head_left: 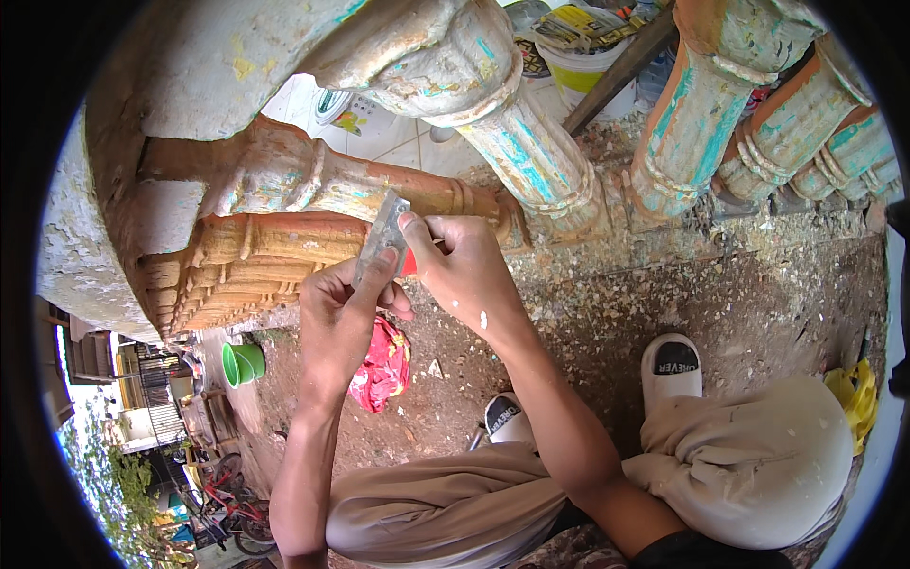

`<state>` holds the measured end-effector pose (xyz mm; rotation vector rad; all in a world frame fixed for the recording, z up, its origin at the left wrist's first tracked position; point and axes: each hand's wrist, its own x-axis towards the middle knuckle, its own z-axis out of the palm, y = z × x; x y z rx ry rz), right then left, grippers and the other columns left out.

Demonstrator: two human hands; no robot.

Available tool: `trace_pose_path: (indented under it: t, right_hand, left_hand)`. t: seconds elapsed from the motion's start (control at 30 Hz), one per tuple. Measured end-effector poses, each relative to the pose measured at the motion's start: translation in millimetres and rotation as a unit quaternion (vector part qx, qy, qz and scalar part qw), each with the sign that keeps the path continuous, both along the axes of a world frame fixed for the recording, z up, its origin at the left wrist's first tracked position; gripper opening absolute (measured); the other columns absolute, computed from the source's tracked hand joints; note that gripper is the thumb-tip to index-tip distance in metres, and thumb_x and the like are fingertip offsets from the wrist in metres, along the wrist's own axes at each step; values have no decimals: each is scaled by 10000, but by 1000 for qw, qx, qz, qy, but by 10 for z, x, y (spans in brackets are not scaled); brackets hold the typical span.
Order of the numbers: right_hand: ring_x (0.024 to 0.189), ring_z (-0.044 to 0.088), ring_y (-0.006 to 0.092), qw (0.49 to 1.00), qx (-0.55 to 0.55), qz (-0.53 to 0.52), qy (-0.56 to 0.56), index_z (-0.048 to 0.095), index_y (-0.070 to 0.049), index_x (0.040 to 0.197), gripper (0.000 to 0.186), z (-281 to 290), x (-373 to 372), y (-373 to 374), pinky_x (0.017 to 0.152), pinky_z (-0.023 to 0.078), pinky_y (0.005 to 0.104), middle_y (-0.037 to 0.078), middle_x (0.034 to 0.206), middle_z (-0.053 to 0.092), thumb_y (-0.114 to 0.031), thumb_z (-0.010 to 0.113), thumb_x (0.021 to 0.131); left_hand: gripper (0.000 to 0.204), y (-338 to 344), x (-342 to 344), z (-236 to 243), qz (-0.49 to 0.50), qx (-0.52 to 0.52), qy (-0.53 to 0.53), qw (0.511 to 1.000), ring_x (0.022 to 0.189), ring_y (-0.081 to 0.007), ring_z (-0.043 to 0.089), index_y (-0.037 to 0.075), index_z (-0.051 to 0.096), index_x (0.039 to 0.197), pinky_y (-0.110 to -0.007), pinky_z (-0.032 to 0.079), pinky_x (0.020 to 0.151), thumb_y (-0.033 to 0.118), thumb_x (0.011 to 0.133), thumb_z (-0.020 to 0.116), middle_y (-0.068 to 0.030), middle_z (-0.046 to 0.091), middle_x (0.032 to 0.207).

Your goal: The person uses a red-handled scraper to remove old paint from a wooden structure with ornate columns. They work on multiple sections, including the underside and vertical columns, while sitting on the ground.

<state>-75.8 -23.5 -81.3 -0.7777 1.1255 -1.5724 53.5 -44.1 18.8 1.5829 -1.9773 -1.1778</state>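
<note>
Both my hands are closed on a flat, greyish metal scraper (382,230), held tilted in front of the railing. My left hand (336,318) grips its lower end, thumb pressed along the face. My right hand (469,266) pinches it near the upper end; a red part, perhaps the handle, shows between the hands. White flecks stick to my right wrist. Just beyond the scraper lies an orange-brown baluster (370,180). Next to it, a thicker baluster (531,152) has patchy white, turquoise and orange paint.
More worn balusters (678,123) continue to the right. Paint chips cover the brown ground (607,294). A red bag or cloth (382,365) lies below my hands, a green bucket (246,364) at left. Behind the railing stand a white-and-yellow bucket (573,71) and a leaning plank (621,76).
</note>
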Motion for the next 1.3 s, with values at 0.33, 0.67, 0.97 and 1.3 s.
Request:
trace_pose_path:
  t: [0.33, 0.67, 0.97, 1.3]
  right_hand:
    - [529, 429, 84, 996, -67, 27, -52, 595, 47, 684, 509, 119, -81, -71, 509, 367, 359, 42, 531, 502, -294, 609, 1062]
    - [517, 448, 79, 996, -11, 47, -81, 612, 34, 676, 514, 8, -24, -99, 498, 365, 359, 26, 519, 496, -309, 612, 1059]
    - [511, 419, 63, 997, 5, 24, -77, 631, -9, 695, 483, -202, -38, -74, 490, 326, 312, -18, 557, 513, -305, 610, 1076]
    - [513, 412, 42, 992, 89, 32, -86, 665, -38, 722, 462, -217, -108, 30, 470, 295, 286, -52, 587, 512, -327, 621, 1079]
  left_hand:
    - [388, 45, -122, 172, 9, -13, 3, 1000, 610, -129, 660, 0, 721, 773, -290, 539, 631, 252, 1060, 651, -90, 703, 686]
    - [396, 20, -93, 167, 11, -28, -20, 999, 598, -148, 677, 31, 724, 775, -313, 527, 730, 281, 1062, 618, -81, 677, 648]
    - [402, -85, -80, -110, -33, 5, -4, 999, 586, -149, 668, 8, 733, 791, -308, 533, 725, 280, 1067, 626, -75, 685, 655]
    - [413, -46, -195, -175, 3, 55, -27, 998, 602, -136, 671, -10, 728, 748, -287, 526, 623, 272, 1042, 669, -82, 705, 677]
